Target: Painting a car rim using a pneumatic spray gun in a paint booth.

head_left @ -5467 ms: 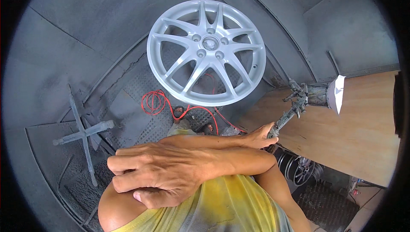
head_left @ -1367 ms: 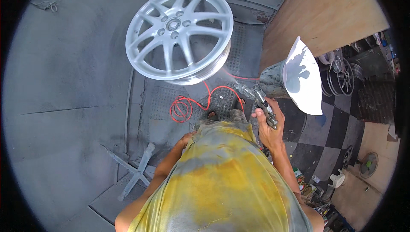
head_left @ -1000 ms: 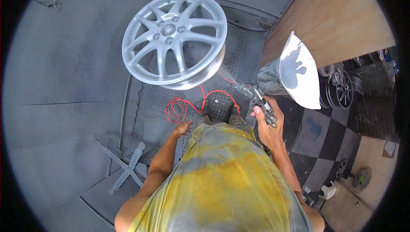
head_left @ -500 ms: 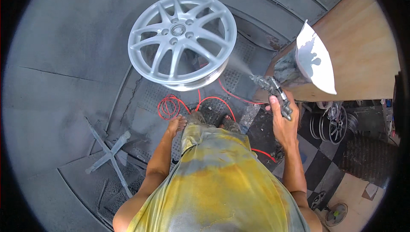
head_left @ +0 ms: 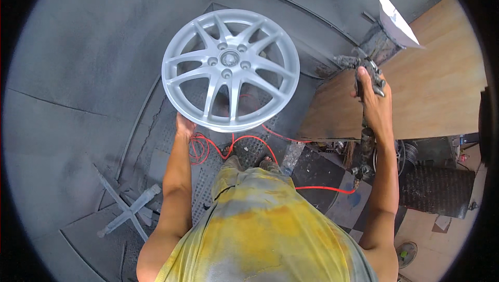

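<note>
A silver-grey multi-spoke wheel rim lies face up, raised above the floor at upper centre. My left hand reaches up beneath its lower-left edge, its fingers mostly hidden by the rim. At the right, my right hand is closed round a paint-crusted spray gun, thumb along its upper part. Just beyond the gun is a crusted grey cup topped with white paper. A red hose runs to a fitting below the gun.
Grey booth walls surround me, with a wooden board at right. A crusted cross-shaped stand is at lower left, a coiled red hose on the floor. Beyond the board are more wheels, a dark mat and a fan.
My right hand and the gun have moved up and rightward away from the rim, and the mist no longer shows. My left hand has risen from beside my leg to the rim's underside.
</note>
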Motion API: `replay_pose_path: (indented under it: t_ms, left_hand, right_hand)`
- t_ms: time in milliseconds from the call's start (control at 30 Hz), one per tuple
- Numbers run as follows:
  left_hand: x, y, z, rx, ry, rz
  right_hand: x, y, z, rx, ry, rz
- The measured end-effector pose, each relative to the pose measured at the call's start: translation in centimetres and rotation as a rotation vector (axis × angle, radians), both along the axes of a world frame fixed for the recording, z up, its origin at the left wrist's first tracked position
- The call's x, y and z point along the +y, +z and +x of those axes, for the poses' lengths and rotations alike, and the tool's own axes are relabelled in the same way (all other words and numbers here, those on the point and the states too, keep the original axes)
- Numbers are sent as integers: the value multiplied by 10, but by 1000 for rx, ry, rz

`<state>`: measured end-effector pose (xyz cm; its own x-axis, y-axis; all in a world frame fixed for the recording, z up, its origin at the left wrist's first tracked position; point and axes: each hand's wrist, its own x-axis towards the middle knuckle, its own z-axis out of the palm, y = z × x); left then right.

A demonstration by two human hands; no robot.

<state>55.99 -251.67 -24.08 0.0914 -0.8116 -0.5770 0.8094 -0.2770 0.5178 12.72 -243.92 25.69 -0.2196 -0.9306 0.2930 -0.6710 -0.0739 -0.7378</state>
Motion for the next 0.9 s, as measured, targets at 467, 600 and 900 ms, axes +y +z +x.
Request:
replay_pose_path:
  t_ms: [467,600,900]
  left_hand:
    - [-56,-15,63,-59,-127,-179]
    - [-44,-30,53,-49,-92,-158]
    - [51,-27,-51,-152,75,-12]
  right_hand:
    - [-26,23,196,46,303,-23]
    - [-27,24,220,-37,475,69]
    - [-87,12,222,198,449,-30]
